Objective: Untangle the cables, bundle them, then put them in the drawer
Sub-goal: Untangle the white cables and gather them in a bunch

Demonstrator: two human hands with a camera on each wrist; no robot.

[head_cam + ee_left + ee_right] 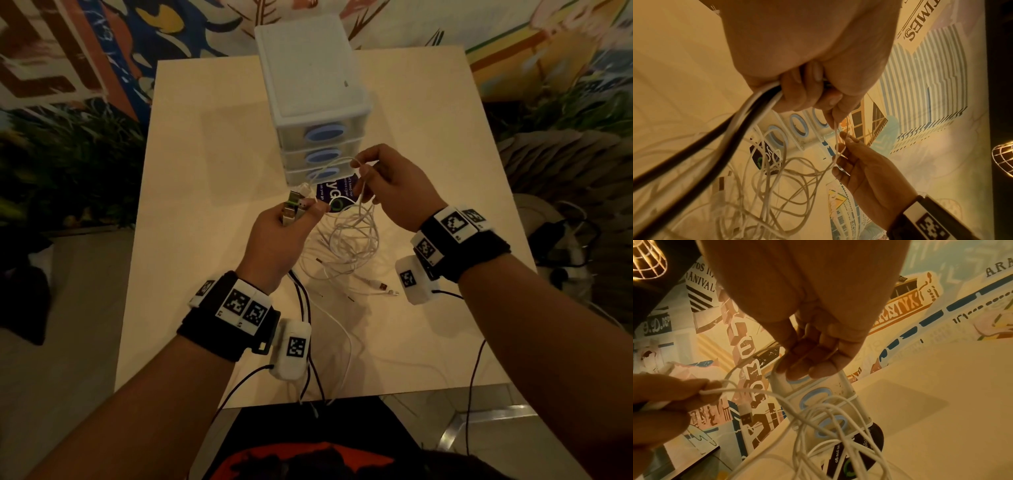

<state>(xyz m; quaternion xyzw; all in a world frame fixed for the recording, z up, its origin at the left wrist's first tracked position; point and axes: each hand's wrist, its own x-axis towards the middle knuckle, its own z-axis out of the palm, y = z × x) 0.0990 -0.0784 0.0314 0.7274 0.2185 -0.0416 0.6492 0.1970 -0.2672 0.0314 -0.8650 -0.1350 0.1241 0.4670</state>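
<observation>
Holding several USB plugs and black and white leads in a curled fist, the left hand (277, 236) hovered above the pale wooden bench (205, 171), plugs pointing away toward the white plastic three-drawer chest with blue oval handles (313, 99). The right hand (390, 186) pinched a thin white cable (337, 164) between thumb and fingertips; that strand arched leftward to the left grip, then dropped into the tangled heap of white cables (349, 240) lying on the bench between both hands. A dark round sticker (867, 449) just before the chest read "as you go". All drawers sat closed. Wall mural lettering showed "TIMES"
</observation>
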